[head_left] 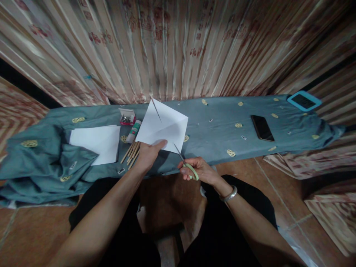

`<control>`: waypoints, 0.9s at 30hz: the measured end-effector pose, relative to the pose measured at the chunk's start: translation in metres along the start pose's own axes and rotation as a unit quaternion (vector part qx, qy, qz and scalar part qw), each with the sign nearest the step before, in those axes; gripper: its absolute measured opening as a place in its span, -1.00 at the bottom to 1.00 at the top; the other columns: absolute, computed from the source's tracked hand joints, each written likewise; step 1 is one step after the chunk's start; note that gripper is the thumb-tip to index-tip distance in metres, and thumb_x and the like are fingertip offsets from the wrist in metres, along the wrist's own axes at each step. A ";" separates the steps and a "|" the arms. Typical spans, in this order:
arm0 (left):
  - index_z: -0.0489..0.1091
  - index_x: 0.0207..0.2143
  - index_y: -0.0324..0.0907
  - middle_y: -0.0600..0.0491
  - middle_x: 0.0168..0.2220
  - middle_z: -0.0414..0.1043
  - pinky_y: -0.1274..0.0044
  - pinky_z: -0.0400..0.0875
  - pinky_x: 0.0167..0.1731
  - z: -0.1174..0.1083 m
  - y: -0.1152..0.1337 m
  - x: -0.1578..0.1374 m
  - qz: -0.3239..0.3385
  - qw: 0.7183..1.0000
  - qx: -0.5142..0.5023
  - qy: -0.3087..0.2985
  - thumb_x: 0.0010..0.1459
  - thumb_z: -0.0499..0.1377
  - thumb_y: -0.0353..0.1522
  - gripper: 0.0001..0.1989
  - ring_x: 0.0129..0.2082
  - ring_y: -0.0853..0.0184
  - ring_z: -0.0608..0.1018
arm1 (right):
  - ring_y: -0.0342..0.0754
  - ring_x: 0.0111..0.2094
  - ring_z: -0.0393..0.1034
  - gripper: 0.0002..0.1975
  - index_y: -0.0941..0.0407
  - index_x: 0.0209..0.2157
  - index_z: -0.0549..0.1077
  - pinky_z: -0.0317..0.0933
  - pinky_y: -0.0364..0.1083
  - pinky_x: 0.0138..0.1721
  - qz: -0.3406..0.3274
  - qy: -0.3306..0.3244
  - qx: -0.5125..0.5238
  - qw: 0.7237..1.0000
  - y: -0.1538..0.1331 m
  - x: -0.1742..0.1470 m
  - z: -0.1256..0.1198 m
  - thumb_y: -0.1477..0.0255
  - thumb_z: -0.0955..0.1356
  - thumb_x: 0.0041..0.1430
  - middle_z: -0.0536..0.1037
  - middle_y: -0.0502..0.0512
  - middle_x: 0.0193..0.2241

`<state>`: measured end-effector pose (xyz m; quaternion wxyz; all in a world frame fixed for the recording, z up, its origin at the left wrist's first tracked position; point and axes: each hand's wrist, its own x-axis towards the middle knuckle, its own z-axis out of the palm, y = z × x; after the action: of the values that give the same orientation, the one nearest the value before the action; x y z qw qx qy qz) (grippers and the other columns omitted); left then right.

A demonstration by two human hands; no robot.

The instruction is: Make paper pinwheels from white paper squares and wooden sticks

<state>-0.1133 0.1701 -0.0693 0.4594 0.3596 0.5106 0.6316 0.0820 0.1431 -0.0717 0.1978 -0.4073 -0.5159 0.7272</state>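
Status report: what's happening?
Left hand holds squarish white paper. Right hand holds green-handled metal scissors, blades at paper's edge. Thin wooden sticks beside left hand.

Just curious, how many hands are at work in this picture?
2: the left hand holds the folded white paper over the cloth, and the right hand holds the scissors. No others show.

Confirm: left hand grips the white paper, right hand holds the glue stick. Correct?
Not quite. In the head view, the right hand holds green-handled scissors; the glue stick lies on the cloth. The left hand does grip the white paper.
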 end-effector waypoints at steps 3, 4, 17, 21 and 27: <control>0.47 -0.15 -0.24 -0.04 -0.29 0.57 0.31 0.34 0.04 0.000 -0.002 -0.001 -0.008 1.000 0.004 -0.002 -0.23 0.36 -0.36 -0.52 -0.12 0.16 0.55 | -0.28 -0.63 0.32 -0.61 0.18 -0.37 0.55 0.22 -0.27 -0.61 -0.002 0.003 0.010 1.000 -0.002 0.000 0.001 0.16 0.53 -0.15 0.50 -0.06 -0.63; 0.47 -0.16 -0.24 -0.04 -0.30 0.57 0.31 0.34 0.03 0.000 -0.003 -0.001 -0.012 1.000 0.004 -0.005 -0.23 0.36 -0.36 -0.52 -0.13 0.17 0.55 | -0.28 -0.63 0.33 -0.61 0.18 -0.37 0.55 0.22 -0.28 -0.60 -0.003 0.004 0.014 1.000 -0.003 0.000 0.002 0.16 0.53 -0.15 0.50 -0.07 -0.63; 0.49 -0.20 -0.20 0.00 -0.32 0.58 0.34 0.33 0.04 0.000 -0.003 -0.004 -0.012 1.000 0.006 -0.007 -0.23 0.36 -0.36 -0.57 -0.13 0.19 0.54 | -0.29 -0.64 0.33 -0.59 0.18 -0.37 0.55 0.23 -0.29 -0.60 -0.012 0.014 0.007 1.000 -0.002 0.001 0.003 0.14 0.52 -0.15 0.49 -0.08 -0.64; 0.49 -0.20 -0.20 -0.02 -0.30 0.58 0.32 0.35 0.01 0.000 -0.002 -0.004 -0.018 1.000 0.017 0.000 -0.22 0.36 -0.36 -0.58 -0.15 0.17 0.55 | -0.30 -0.65 0.32 -0.62 0.18 -0.38 0.56 0.21 -0.30 -0.61 -0.014 0.019 0.007 1.000 0.000 0.002 0.002 0.17 0.53 -0.15 0.50 -0.07 -0.65; 0.47 -0.16 -0.24 -0.04 -0.28 0.58 0.33 0.35 0.01 0.001 -0.003 -0.007 -0.028 0.999 0.019 -0.010 -0.23 0.37 -0.34 -0.51 -0.15 0.18 0.55 | -0.28 -0.64 0.33 -0.59 0.18 -0.35 0.55 0.23 -0.28 -0.60 -0.013 0.026 0.012 1.000 -0.001 0.002 0.004 0.16 0.53 -0.16 0.50 -0.08 -0.65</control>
<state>-0.1094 0.1639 -0.0722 0.4754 0.3600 0.5276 0.6050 0.0777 0.1426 -0.0709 0.2251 -0.4170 -0.5072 0.7198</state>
